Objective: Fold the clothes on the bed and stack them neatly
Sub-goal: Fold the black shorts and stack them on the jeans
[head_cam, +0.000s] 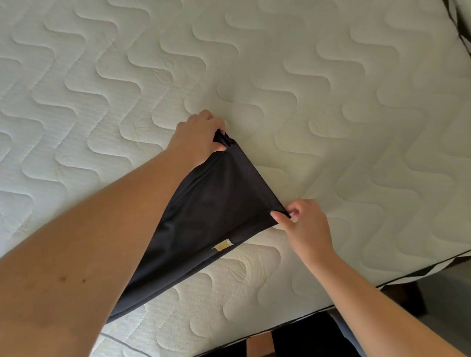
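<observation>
Stretching between both hands, the dark garment (208, 208) lies on the bed (333, 72), its taut edge running from the far corner pinched by the left hand (200, 136) to the near corner pinched by the right hand (302, 223); the rest trails toward the person, under the left forearm.

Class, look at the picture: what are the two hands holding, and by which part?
Both hold one dark garment: the left hand grips its far corner, the right hand pinches its near corner.
</observation>
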{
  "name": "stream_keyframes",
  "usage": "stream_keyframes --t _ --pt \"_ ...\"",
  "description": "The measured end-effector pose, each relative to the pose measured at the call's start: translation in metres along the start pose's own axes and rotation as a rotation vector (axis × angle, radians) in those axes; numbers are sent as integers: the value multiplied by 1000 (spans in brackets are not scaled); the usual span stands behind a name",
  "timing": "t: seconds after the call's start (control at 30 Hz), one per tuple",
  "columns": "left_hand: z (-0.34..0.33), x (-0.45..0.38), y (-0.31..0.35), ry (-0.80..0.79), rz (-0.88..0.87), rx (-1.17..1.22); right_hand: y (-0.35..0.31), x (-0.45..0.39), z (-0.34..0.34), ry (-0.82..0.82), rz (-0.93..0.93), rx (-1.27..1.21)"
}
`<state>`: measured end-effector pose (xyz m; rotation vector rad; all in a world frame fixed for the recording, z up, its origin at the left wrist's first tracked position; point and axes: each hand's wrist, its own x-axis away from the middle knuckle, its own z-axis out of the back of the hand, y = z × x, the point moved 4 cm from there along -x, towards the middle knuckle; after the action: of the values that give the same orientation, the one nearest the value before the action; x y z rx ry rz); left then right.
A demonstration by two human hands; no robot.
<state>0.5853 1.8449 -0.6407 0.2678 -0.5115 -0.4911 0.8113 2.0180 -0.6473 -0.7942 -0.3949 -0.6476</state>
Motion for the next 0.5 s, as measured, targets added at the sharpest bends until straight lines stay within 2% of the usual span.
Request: stream_keyframes --t 0.1,0.17,0.23,0.3,0.4,0.5 --pt "-1 1 3 37 38 23 1 -3 -1 -46 -26 43" --pt "-1 -2 0 35 124 -29 -2 -6 -3 -68 -39 -13" --pt "-1 -6 -4 -33 201 -146 -7 -9 -3 -88 -84 -72" --pt "0 -8 -5 -103 236 -213 -13 -13 -5 -111 -100 21" --pt "3 -11 1 -147 216 -96 -22 -19 -6 -137 -25 292" --pt "9 -15 12 -147 125 -124 -22 -24 -4 -178 -11 262"
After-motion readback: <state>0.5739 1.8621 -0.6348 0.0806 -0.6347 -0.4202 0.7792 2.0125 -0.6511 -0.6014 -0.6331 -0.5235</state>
